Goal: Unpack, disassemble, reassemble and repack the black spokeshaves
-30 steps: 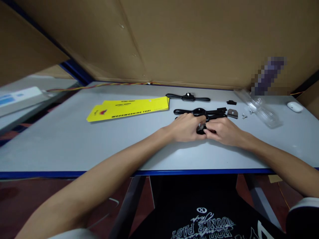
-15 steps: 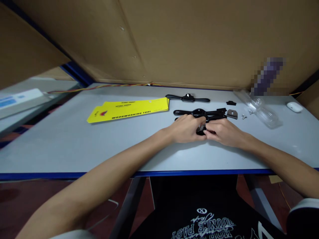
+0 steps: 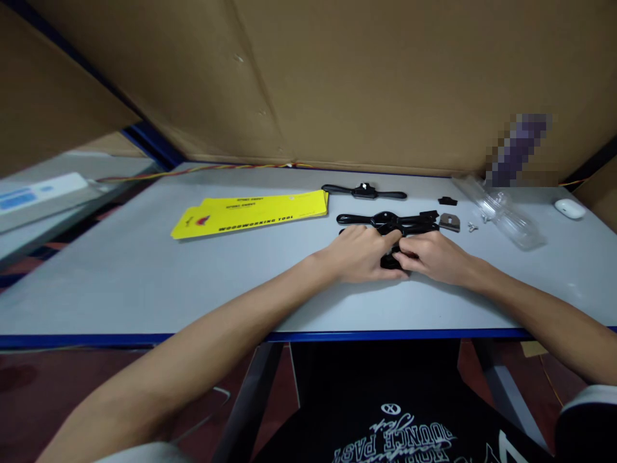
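My left hand (image 3: 360, 254) and my right hand (image 3: 436, 257) meet over a black spokeshave (image 3: 391, 259) that lies on the grey table (image 3: 144, 276). Both hands grip it, fingers closed around its middle, and most of the tool is hidden under them. Just behind lies a second black spokeshave (image 3: 385, 221), and a third black spokeshave (image 3: 364, 191) lies farther back. A small metal blade (image 3: 449, 222), a black clamp piece (image 3: 447, 200) and tiny screws (image 3: 472, 226) lie to the right of them.
Yellow cards (image 3: 250, 212) printed "woodworking tool" lie at the left. Clear plastic packaging (image 3: 501, 209) and a white earbud case (image 3: 569, 208) are at the right back. Cardboard walls (image 3: 337, 77) close the back. A twisted cable (image 3: 212, 168) runs along the far edge.
My hands have pressed closer together over the spokeshave, and the shiny part seen between them earlier is now covered. The view has shifted slightly.
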Demonstrator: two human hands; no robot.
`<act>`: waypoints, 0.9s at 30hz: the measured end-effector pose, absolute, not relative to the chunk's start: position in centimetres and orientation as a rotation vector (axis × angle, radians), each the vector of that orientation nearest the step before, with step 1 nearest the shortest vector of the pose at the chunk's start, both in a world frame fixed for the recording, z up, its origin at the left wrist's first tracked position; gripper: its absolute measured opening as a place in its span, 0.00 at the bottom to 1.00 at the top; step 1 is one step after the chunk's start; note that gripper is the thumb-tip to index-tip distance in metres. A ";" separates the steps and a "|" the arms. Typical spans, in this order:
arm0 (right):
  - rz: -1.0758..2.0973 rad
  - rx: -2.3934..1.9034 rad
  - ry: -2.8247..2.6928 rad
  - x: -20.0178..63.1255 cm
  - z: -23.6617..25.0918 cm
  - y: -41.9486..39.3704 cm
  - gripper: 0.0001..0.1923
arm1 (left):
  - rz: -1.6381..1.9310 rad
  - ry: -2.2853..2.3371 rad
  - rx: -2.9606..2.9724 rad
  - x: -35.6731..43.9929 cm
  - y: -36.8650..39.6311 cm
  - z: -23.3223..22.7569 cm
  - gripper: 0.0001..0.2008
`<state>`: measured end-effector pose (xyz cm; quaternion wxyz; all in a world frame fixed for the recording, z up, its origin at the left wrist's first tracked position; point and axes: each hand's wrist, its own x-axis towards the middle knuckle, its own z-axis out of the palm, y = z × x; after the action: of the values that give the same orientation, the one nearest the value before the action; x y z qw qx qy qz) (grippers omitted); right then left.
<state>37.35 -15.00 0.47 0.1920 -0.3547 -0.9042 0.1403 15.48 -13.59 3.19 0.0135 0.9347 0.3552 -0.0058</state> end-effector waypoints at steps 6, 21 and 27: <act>0.257 -0.918 -2.500 37.8 1.1 -15.0 0.23 | 0.127 1.082 2.941 15.0 -13.1 3.0 0.19; -0.150 -1.918 -1.974 45.2 4.5 -9.7 0.16 | 0.380 1.496 2.874 10.0 -6.6 3.2 0.12; -0.212 -1.859 -2.056 46.8 2.9 -8.3 0.14 | 0.486 1.499 2.649 9.5 -4.1 0.8 0.16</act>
<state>46.81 -8.28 2.88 0.1800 -0.6578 -0.7275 -0.0749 9.54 -4.15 0.76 0.0299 0.8591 0.4861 0.1576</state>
